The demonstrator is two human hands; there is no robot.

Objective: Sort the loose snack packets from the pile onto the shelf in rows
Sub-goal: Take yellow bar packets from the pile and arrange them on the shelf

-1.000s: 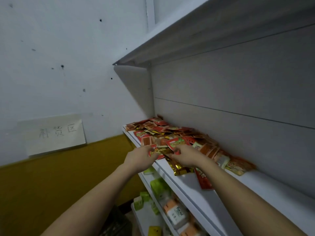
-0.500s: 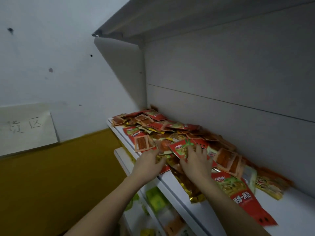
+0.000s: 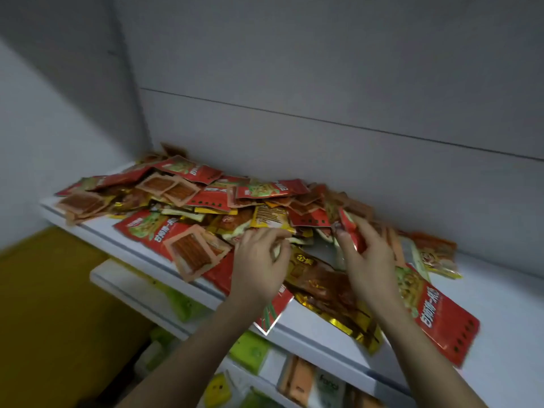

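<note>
Both bare forearms are reaching up from the lower edge of the view to the white shelf (image 3: 500, 313), which serves as the landmark here. The left hand (image 3: 259, 266) is hovering palm-down over the shelf's front edge, its fingers bent and digging into the near side of the pile of snack packets (image 3: 206, 198); whether it is actually gripping one is unclear through the blur. The right hand (image 3: 368, 260) is lifting slightly above the shelf surface, thumb and fingers pinching a small red packet (image 3: 348, 228) raised on edge.

The pile is sprawling across the left and middle of the shelf, pressed back toward the grey rear panel (image 3: 323, 83). A long red packet (image 3: 441, 316) is lying flat on the shelf just right of the right wrist, and a crinkled gold foil packet (image 3: 332, 304) is lying between the two wrists, overhanging the front edge. Below the shelf, a lower tier (image 3: 126, 284) is holding green and orange boxes (image 3: 297, 378).

The packets are glossy, flat pouches in red, yellow and gold; several show clear windows with ribbed orange-brown strips. The shelf is looking smooth and painted.
</note>
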